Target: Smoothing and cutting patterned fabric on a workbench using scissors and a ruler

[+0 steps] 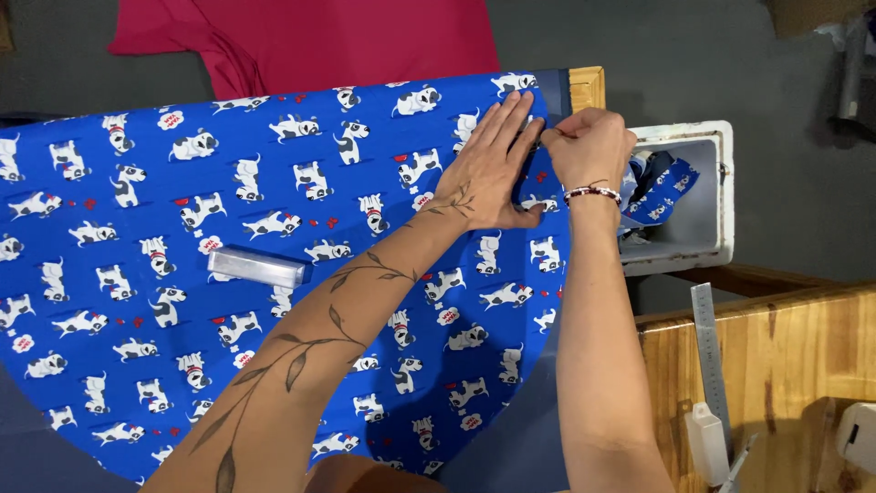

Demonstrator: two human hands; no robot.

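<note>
Closest to the camera, two bare forearms reach forward, the left one inked with a leafy vine tattoo. Off to the right sits one wooden bench top (803,356), carrying one steel ruler (710,356) and one small white plastic bottle (707,443) lying just beside it.

Spread across the work surface is one large sheet of bright blue cotton fabric printed with white cartoon dogs (182,274), its near edge cut in a curve. One clear rectangular plastic bar (256,267) rests flat on the cloth, well left of the arms.

Further up, the left hand (488,169) is open, palm down, fingers together, pressing the cloth flat near its right edge. Touching it, the right hand (593,146), one beaded bracelet on its wrist, is closed in a pinch at the fabric's edge; what sits between the fingertips is too small to tell.

Beyond the right hand, one white box (712,246) holds scraps of the same dog print. One wooden corner (587,88) peeks out past the cloth. Farthest off, one red garment (310,36) lies on the grey floor.
</note>
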